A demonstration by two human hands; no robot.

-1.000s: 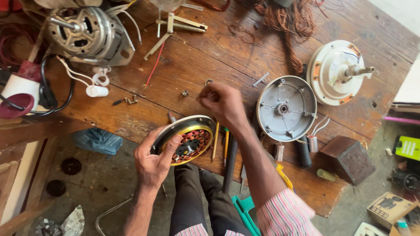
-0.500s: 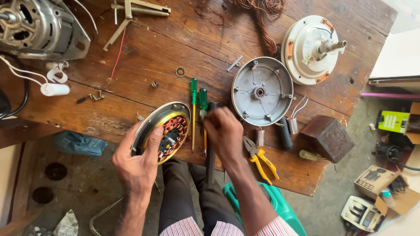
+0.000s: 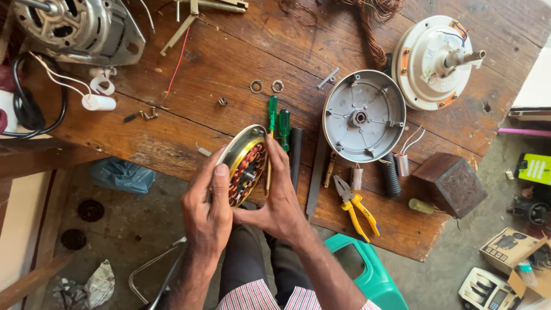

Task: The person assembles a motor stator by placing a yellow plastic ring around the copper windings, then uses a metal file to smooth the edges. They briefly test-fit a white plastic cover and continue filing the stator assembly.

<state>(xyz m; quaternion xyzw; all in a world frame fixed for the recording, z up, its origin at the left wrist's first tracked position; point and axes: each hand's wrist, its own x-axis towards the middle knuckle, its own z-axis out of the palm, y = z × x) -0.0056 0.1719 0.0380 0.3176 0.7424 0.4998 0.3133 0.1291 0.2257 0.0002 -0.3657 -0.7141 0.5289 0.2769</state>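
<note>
Holding the round fan motor part (image 3: pixel 245 166) at the worktop (image 3: pixel 229 63) edge, your left hand (image 3: pixel 209 215) and right hand (image 3: pixel 281 201) clamp it, fingers pressed on its rim. Green screwdrivers (image 3: pixel 278 123) lie just behind; yellow pliers (image 3: pixel 354 206) sit right.

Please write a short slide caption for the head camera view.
Both hands, left and right, hold a fan stator over a cluttered wooden bench.

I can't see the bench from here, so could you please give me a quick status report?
Left hand and right hand both clasp the round motor stator, tilted at the bench edge. Green screwdrivers lie just behind it. Nothing between the hands.
</note>
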